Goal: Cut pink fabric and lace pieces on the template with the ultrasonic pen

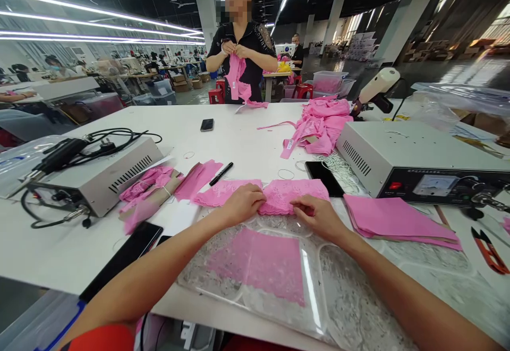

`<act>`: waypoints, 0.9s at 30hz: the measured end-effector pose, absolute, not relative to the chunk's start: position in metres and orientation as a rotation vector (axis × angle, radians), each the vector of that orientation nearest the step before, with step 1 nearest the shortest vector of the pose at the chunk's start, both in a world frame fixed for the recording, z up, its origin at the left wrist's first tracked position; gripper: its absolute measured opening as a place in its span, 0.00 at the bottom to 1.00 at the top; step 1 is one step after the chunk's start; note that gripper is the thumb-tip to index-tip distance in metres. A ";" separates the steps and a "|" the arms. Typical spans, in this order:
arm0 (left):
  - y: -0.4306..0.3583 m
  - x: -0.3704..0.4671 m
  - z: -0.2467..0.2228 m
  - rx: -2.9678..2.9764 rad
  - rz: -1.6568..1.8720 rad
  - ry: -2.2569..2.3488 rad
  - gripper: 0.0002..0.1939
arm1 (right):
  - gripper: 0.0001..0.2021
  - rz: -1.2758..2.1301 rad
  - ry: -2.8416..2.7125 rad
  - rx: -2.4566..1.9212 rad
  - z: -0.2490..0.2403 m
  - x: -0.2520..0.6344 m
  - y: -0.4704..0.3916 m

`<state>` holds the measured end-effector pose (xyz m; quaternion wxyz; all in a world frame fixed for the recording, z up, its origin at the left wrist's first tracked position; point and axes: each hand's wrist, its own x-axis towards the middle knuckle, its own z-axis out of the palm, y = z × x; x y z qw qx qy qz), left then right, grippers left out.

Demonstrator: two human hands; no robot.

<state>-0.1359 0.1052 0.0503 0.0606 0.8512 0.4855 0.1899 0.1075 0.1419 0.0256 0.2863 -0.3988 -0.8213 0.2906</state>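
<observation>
A strip of pink lace (297, 189) lies across the far part of a clear plastic sheet (279, 316). My left hand (245, 202) rests on the lace near its middle, fingers bent together and pressing on it. At the lace's near right edge is my right hand (313, 213), its thumb and index finger closed on the border. Beneath the clear sheet, closer to me, another pink lace piece (274, 263) shows through. To the right of my right hand sits a stack of folded pink fabric (398, 221).
Grey machine boxes stand left (99, 176) and right (422, 154). Behind lie a pink garment pile (322, 120), a black pen (221, 174) and phones (207, 125). Red-handled snips (490, 250) lie far right. Across the table a person (241, 48) holds pink fabric.
</observation>
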 end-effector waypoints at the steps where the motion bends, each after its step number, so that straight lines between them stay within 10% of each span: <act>1: 0.105 -0.135 0.052 2.579 0.606 1.459 0.12 | 0.12 0.752 -2.196 -1.067 0.029 0.104 0.140; 27: 0.144 0.024 0.061 2.206 0.881 1.954 0.03 | 0.06 0.490 -1.359 -1.197 0.119 0.173 0.138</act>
